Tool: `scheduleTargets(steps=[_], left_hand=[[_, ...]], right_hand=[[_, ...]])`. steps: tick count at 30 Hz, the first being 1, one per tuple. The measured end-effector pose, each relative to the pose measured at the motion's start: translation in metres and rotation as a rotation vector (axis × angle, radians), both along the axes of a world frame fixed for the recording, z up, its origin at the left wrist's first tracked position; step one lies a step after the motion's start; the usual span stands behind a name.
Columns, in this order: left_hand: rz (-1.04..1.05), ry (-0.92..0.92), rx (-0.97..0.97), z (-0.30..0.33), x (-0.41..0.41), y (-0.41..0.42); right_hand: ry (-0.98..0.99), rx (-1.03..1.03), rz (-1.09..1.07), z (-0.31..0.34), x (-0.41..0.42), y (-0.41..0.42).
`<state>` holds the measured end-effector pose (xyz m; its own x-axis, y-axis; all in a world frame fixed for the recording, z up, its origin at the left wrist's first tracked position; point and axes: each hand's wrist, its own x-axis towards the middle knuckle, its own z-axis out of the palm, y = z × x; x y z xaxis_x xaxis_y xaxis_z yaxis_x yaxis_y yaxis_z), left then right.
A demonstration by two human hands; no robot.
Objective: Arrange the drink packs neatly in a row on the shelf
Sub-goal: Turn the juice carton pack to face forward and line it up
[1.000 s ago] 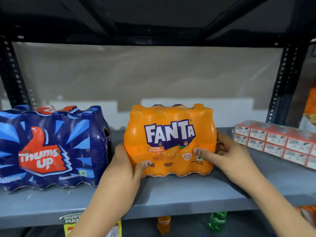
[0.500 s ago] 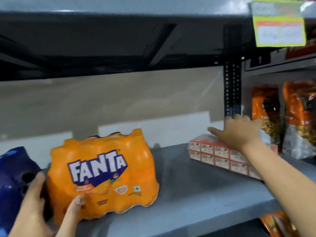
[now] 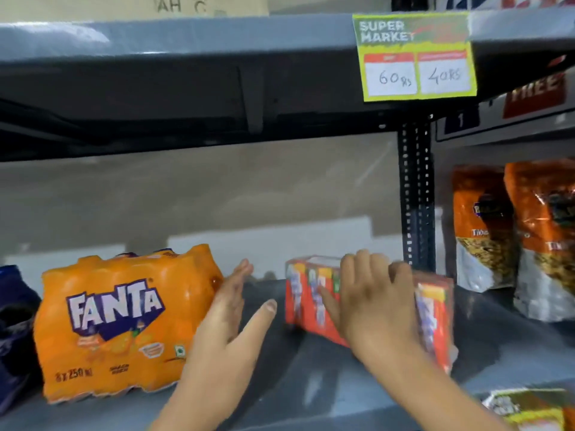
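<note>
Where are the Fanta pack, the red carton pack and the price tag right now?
Fanta pack [image 3: 118, 325]: head view, on the front logo.
Red carton pack [image 3: 303, 303]: head view, on its front face left of the right hand.
Price tag [image 3: 415, 57]: head view, on its middle, hanging from the upper shelf edge.

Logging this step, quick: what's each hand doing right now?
Left hand: open, flat beside the Fanta pack, holding nothing.
Right hand: gripping the red carton pack on the shelf.

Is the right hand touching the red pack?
Touching. The head view shows the right hand spread flat over the red pack, fingers draped over its top edge and front face, with no gap visible.
</note>
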<state>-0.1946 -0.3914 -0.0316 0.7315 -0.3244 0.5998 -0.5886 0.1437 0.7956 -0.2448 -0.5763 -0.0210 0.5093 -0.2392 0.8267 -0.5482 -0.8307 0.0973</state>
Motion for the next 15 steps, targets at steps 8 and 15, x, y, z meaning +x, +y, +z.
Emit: scheduleTargets(steps=[8, 15], left_hand=[[0.068, 0.292, 0.301, 0.061, 0.047, -0.086], [-0.049, 0.502, 0.265, 0.054, 0.056, -0.093]], right_hand=[[0.008, -0.045, 0.260, -0.014, -0.009, -0.047], [0.295, 0.512, 0.329, -0.024, 0.003, -0.071]])
